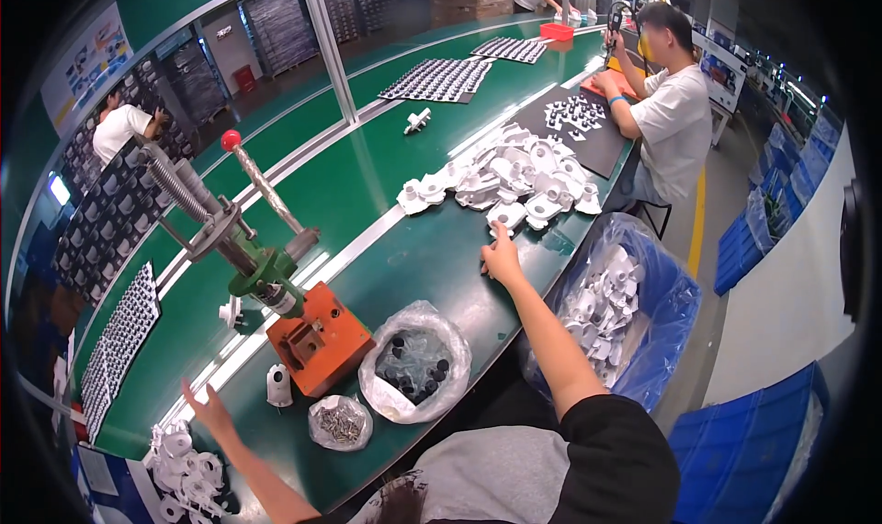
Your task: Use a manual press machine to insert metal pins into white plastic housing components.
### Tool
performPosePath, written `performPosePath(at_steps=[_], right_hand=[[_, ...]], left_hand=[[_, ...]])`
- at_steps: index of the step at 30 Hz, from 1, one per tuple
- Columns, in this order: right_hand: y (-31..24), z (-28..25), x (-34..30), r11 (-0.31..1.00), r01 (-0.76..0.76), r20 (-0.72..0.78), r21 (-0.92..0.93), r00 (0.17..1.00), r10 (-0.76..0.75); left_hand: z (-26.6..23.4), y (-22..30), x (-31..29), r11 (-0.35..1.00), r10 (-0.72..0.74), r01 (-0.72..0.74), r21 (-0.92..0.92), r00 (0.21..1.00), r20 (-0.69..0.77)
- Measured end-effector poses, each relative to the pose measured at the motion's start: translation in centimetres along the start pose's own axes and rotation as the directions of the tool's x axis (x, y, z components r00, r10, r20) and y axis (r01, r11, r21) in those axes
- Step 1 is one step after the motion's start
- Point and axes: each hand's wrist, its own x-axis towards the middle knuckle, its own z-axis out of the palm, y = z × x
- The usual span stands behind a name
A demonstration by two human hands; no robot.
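My right hand [502,258] reaches to the near edge of a heap of white plastic housings [524,170]. Its fingertips meet one white plastic housing [506,216], while the thumb stands apart from it. My left hand [213,416] is open, fingers spread, above the bench beside a second heap of white housings [188,469]. Nothing shows in that hand. Between my arms stands a green hand press [271,281] with a red-knobbed lever and an orange base [320,340]. One white housing [278,385] stands upright beside the base.
A bag of small metal screws [340,423] and a plastic-lined bowl with black pieces [415,363] sit near the bench edge. A blue lined bin [666,331] holds white parts at right. A co-worker [671,111] sits farther along. Trays of parts [436,80] lie on the green conveyor [367,157].
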Motion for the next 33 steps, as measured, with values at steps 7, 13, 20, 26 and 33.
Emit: performPosePath(at_steps=[7, 13, 20, 26, 33], right_hand=[[-0.1, 0.0, 0.7, 0.997, -0.034, -0.054, 0.065, 0.998, 0.038], [-0.5, 0.3, -1.5, 0.982, -0.046, 0.007, 0.182, 0.999, 0.046], [0.7, -1.0, -3.7, 0.985, -0.008, -0.059, 0.173, 0.998, 0.019], [-0.3, -0.4, -4.8, 0.965, 0.226, -0.068, -0.130, 0.969, -0.236], [-1.7, 4.4, -3.9, 0.950, 0.077, 0.022, -0.302, 0.997, -0.073]], left_hand=[[-10.1, -2.3, -7.5, 0.127, -0.527, 0.394, 0.910, 0.804, -0.274], [-11.3, -6.6, -8.5, 0.272, -0.418, 0.395, 0.878, 0.870, -0.262], [-11.2, -3.4, -8.4, 0.495, -0.282, 0.397, 0.773, 0.915, -0.289], [-11.2, -2.2, -7.7, 0.831, -0.016, 0.233, 0.505, 0.918, -0.397], [-8.6, 7.9, -6.7, 0.764, -0.392, 0.106, -0.636, 0.860, -0.328]])
